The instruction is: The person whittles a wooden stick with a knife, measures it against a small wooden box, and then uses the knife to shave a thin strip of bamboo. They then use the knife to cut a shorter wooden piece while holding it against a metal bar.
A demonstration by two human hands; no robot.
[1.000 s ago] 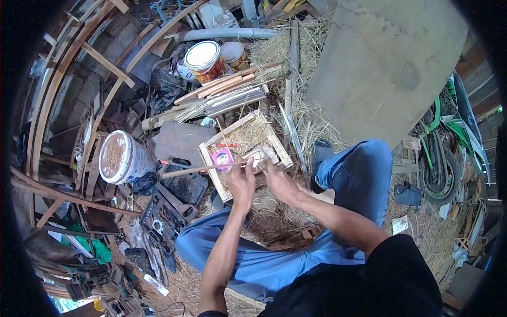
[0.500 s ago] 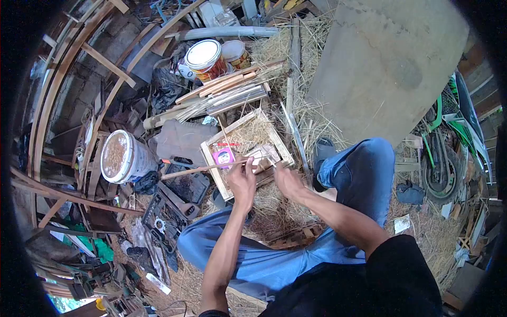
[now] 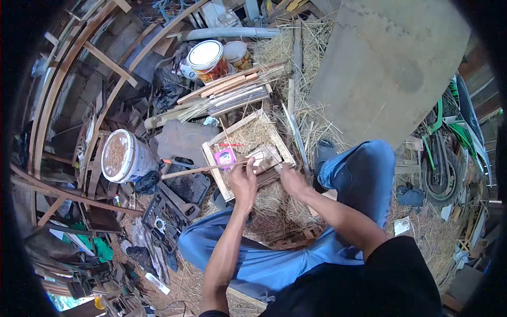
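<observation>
My left hand (image 3: 243, 185) is closed around a long thin wooden stick (image 3: 198, 170), which reaches out to the left over the black tool case. Just to the right, my right hand (image 3: 293, 183) is closed near the stick's other end; what its fingers hold is too small to make out. Both hands are above the near side of a wooden crate (image 3: 215, 177) with straw and shavings in it. A purple box (image 3: 224, 157) and a red pencil-like stick (image 3: 230, 145) lie inside the crate, beside a pale wooden block (image 3: 260, 155).
An open black tool case (image 3: 182, 185) lies left of the crate, with a white bucket of shavings (image 3: 119, 156) beyond it. Wood strips (image 3: 232, 87) and paint buckets (image 3: 206, 55) stand behind. A large flat board (image 3: 391, 68) and a green motorbike (image 3: 435, 153) are to the right.
My right hand has shifted slightly to the right and down, away from my left hand. The left hand and the stick stay almost in place.
</observation>
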